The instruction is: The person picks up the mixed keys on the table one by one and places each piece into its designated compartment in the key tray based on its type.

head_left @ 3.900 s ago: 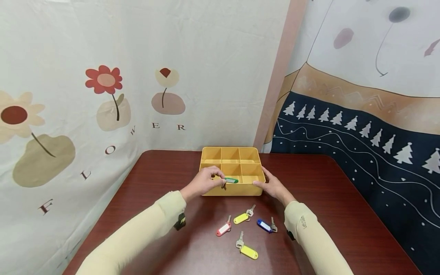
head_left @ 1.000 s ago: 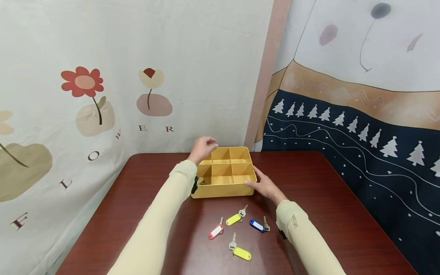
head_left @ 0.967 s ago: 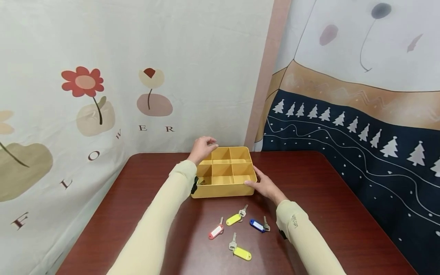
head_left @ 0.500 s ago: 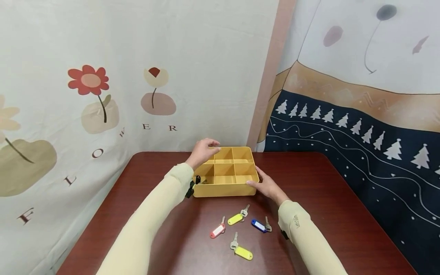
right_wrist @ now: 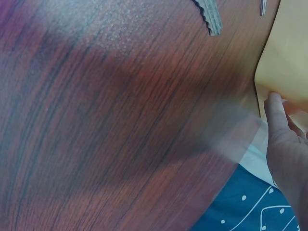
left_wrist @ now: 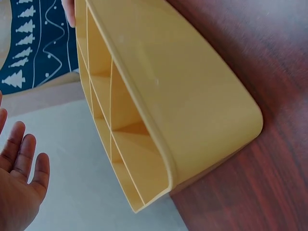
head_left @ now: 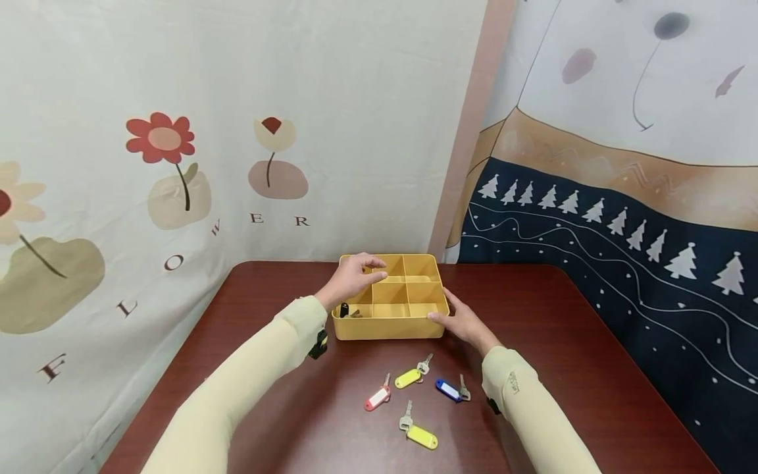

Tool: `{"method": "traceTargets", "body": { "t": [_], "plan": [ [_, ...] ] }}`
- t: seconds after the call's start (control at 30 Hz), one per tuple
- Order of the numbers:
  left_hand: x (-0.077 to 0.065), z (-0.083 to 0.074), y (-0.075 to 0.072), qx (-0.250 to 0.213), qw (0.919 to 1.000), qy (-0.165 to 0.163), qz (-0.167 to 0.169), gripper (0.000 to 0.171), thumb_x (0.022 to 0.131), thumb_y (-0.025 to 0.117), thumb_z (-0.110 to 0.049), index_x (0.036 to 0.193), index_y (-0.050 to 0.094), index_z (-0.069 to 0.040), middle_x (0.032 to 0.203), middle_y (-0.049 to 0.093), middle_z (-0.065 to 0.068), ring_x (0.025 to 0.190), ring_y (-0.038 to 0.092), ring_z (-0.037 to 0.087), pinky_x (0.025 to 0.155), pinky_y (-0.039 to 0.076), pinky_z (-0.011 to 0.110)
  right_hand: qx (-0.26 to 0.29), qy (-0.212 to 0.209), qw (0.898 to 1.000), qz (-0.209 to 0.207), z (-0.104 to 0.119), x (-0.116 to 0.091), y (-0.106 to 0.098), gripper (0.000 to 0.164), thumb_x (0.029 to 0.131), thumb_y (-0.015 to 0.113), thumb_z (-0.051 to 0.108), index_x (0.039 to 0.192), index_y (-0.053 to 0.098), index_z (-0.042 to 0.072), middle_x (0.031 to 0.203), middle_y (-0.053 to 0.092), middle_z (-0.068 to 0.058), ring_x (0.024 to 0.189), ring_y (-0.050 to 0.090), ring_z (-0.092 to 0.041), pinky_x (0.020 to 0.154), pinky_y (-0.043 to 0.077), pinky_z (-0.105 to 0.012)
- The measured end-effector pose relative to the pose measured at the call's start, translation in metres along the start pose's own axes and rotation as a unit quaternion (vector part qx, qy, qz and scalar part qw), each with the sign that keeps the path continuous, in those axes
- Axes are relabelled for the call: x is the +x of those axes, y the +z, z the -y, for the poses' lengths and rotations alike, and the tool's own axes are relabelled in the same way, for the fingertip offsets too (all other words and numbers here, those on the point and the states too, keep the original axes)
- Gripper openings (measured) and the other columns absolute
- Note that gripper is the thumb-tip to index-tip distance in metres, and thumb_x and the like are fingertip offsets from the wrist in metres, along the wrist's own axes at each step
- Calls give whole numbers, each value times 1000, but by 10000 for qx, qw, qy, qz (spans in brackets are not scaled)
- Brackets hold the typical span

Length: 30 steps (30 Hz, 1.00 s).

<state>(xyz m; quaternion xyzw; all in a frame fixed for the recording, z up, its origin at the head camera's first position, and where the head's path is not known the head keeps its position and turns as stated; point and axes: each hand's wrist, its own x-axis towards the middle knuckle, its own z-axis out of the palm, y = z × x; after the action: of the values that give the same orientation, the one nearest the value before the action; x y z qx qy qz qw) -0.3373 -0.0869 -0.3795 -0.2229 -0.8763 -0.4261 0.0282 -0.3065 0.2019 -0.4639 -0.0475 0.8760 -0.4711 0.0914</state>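
Observation:
A yellow box (head_left: 385, 329) with several compartments stands near the back of the table. My left hand (head_left: 351, 279) hovers over its left half, fingers apart and holding nothing; the left wrist view shows that palm (left_wrist: 18, 192) beside the box. My right hand (head_left: 468, 322) grips the box's front right corner, thumb at the front rim and fingers along the side. A dark-headed key (head_left: 345, 310) and a small brownish key piece (head_left: 355, 314) lie in the front left compartment. The back left compartment is partly hidden behind my left hand.
In front of the box lie keys with tags: a red tag (head_left: 377, 398), a yellow tag (head_left: 408, 378), a blue tag (head_left: 447, 390) and another yellow tag (head_left: 422, 437). A patterned cloth (head_left: 592, 224) hangs behind the table (head_left: 533, 395).
The green-tagged key that my left hand pinched earlier is out of that hand. Over the last second the left hand has come forward from the box's back left corner. The right hand keeps its grip.

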Motion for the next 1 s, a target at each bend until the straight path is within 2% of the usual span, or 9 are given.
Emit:
{"method": "traceTargets", "body": {
  "t": [0.23,0.43,0.67,0.83,1.0],
  "plan": [
    [-17,-3,4,-213,9997,-16,130,24,95,70,-25,115,72,-12,117,66,2,113,57,20,96,46,42,25,4,10000,-6,-1,1,0,85,95,67,35,160,16,16,159,28,-19,143,28,-38,113,21,-61],
    [-31,-3,5,-332,9990,225,184,21,94,71,-20,112,73,-9,115,67,7,110,58,24,97,46,46,2,4,10000,-12,-1,1,1,84,96,67,35,160,16,17,159,28,-19,144,28,-38,113,21,-61],
    [-48,-1,8,-421,9978,457,235,17,92,72,-14,107,74,-7,113,68,4,109,59,27,96,47,49,19,-12,10000,-7,-1,1,1,84,96,67,35,160,16,17,158,29,-19,143,29,-39,113,22,-61],
    [-61,-1,10,-409,9977,422,330,18,92,72,-16,109,74,-9,112,68,5,108,59,26,95,48,47,-16,-3,10000,7,-2,0,0,86,95,67,40,160,16,17,159,29,-19,143,29,-39,113,22,-61],
    [-71,-1,14,-520,9963,577,368,19,91,73,-16,109,74,-8,109,69,10,104,61,29,92,48,49,9,14,10000,3,-2,0,0,93,91,68,49,160,16,17,159,29,-19,143,30,-38,113,24,-60]
  ]
}}
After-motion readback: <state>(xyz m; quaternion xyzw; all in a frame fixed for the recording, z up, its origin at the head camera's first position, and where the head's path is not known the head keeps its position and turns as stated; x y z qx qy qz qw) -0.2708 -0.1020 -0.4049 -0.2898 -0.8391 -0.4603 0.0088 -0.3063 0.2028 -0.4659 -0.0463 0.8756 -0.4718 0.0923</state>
